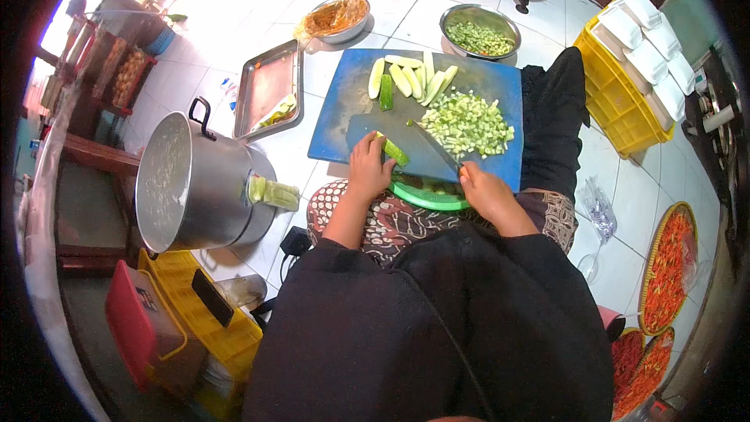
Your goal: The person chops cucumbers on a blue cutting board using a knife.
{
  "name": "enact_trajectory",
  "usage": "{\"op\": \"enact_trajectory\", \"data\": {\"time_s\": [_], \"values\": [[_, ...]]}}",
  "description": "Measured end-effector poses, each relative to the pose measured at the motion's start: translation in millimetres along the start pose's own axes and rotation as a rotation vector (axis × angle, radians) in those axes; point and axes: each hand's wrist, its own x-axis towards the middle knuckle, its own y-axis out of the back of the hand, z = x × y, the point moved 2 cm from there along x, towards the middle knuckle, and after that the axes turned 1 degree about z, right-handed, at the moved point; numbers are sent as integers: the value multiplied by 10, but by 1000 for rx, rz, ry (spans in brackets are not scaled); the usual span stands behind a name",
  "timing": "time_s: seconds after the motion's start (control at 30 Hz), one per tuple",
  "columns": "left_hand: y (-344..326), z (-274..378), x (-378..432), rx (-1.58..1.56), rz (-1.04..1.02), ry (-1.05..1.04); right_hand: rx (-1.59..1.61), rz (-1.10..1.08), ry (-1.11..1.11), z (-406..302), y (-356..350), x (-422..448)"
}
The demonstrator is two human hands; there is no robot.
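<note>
My left hand [368, 169] holds a cucumber piece [395, 151] down on the blue cutting board [334, 140], its fingers along the piece's left end. In my right hand [491, 192] is a kitchen knife [436, 145], gripped by its handle. The blade slants away to the upper left, its tip close to a small green bit on the board. Right of the blade spreads a heap of diced cucumber [469, 124]. Several long cucumber wedges [413, 79] lie at the board's far side, one with its green skin up. Under the near edge, a green basket [425, 204] is partly hidden.
Beyond the board stand a steel bowl of chopped vegetable [480, 32] and a bowl of orange-brown food [337, 19]. Leftward are a metal tray [268, 91] and a large aluminium pot [205, 181]. A yellow crate [621, 105] with white foam boxes and trays of chillies [668, 269] are rightward.
</note>
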Motion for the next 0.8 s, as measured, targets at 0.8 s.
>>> {"op": "enact_trajectory", "data": {"time_s": [0.8], "values": [[-262, 484, -58, -108, -29, -58, -132, -48, -24, -167, 36, -153]]}}
